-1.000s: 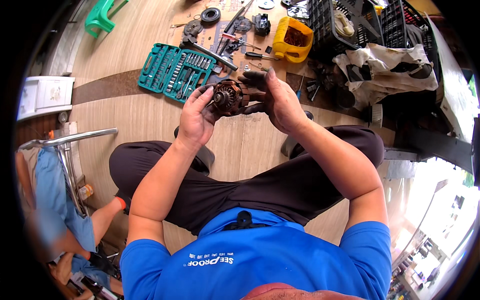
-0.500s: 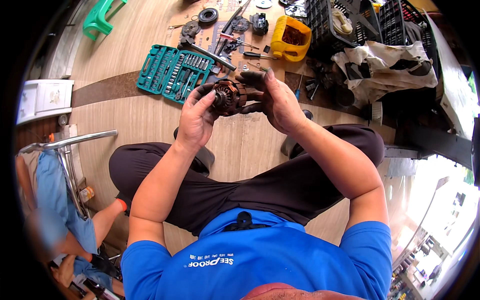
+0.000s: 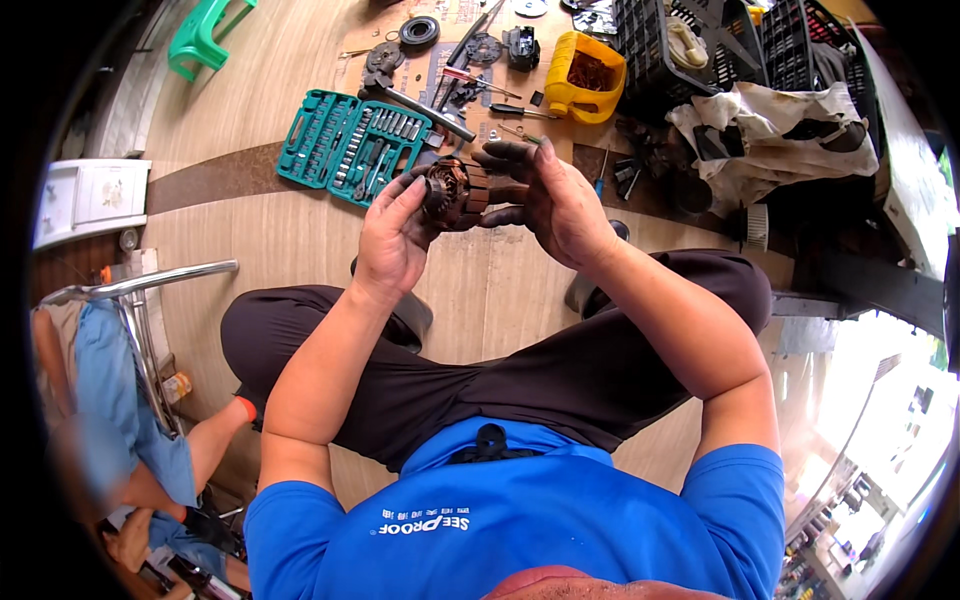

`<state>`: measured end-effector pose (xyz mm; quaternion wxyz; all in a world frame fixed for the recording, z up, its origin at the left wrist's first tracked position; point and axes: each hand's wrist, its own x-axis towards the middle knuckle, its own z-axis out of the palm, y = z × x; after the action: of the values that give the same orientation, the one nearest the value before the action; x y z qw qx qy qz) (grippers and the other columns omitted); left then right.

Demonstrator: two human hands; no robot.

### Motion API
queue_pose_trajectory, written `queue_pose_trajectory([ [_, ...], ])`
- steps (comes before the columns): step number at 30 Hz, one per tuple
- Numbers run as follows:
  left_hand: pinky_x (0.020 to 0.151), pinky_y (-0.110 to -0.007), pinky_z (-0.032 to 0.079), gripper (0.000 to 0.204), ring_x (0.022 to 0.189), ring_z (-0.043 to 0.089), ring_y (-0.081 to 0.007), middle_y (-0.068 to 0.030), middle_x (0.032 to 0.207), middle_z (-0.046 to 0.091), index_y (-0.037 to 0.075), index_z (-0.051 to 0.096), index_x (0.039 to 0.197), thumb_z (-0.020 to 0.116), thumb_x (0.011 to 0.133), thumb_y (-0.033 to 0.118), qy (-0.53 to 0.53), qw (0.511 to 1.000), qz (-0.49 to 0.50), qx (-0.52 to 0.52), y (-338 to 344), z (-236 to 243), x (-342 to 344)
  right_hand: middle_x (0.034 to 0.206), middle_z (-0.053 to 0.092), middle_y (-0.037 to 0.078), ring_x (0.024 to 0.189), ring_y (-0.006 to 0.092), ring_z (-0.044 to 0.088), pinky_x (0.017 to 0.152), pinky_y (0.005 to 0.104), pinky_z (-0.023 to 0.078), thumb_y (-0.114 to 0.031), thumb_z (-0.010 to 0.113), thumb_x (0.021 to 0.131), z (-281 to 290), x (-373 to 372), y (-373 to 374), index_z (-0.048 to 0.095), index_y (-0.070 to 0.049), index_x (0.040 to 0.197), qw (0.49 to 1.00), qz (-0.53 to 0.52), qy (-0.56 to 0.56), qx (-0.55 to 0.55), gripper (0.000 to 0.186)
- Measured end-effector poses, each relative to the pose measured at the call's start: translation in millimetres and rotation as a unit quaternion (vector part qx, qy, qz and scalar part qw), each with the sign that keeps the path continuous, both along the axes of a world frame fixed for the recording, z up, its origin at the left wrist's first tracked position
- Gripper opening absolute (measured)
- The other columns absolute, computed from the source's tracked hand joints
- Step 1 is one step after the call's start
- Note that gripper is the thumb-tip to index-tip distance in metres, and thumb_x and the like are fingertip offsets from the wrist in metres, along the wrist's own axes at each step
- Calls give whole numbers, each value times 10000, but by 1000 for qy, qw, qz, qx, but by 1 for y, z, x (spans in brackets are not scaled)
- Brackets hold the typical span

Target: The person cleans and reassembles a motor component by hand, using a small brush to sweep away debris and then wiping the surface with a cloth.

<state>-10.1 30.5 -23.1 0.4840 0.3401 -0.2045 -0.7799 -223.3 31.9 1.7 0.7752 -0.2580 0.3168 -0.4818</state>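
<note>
My left hand (image 3: pixel 393 235) is closed round one end of a motor armature (image 3: pixel 462 195), a dark ribbed cylinder with copper windings. The armature lies roughly sideways above the floor, between my two hands. My right hand (image 3: pixel 560 205) is at its other end, fingers spread and blackened with grime. Those fingertips come right up to the armature's side; whether they press on it I cannot tell. Just beyond my left hand lies an opened teal socket set case (image 3: pixel 330 185).
Beyond my hands, a cardboard sheet holds a hammer (image 3: pixel 425 108), screwdrivers (image 3: pixel 522 111), a black ring (image 3: pixel 419 32) and loose parts. A cut yellow jug (image 3: pixel 570 108) stands near black crates (image 3: pixel 690 40). A green stool (image 3: pixel 195 40) is far left; another person's leg (image 3: pixel 215 435) is at lower left.
The armature has turned slightly in my left hand, so more of its ribbed side shows. My right hand stays spread at its other end.
</note>
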Motion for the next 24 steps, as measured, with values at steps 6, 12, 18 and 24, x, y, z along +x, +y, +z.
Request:
queue_pose_trajectory([
  [6,893,-369,548,372,1046,641,-223,-124,1159,633,3,482,1281,590,947,128,2,1000,6,-25,-1,1,-3,1265,581,119,1034,247,613,819,389,533,-420,399,1029,0,-1,-1,494,-17,1305,999,6,-44,-13,497],
  [12,928,-371,528,391,1077,634,-229,-131,1189,631,-5,490,1313,486,996,224,-11,998,-23,-48,-4,-3,1,1276,576,127,1041,255,615,827,392,532,-407,400,1031,4,-2,2,482,-9,1319,998,14,-65,-14,499],
  [18,876,-418,534,504,1079,631,-254,-122,1181,638,25,504,1318,354,1015,399,24,999,-29,6,-6,-11,3,1253,590,128,994,246,647,811,367,540,-412,390,1033,12,2,0,486,0,1304,998,24,-41,-43,502],
  [24,752,-401,543,525,977,644,-300,-146,1182,636,88,537,1287,293,1004,456,61,996,-30,60,-5,-1,3,1244,596,174,980,269,651,782,371,532,-436,371,1032,11,-3,-4,466,-1,1330,996,39,38,-67,536],
])
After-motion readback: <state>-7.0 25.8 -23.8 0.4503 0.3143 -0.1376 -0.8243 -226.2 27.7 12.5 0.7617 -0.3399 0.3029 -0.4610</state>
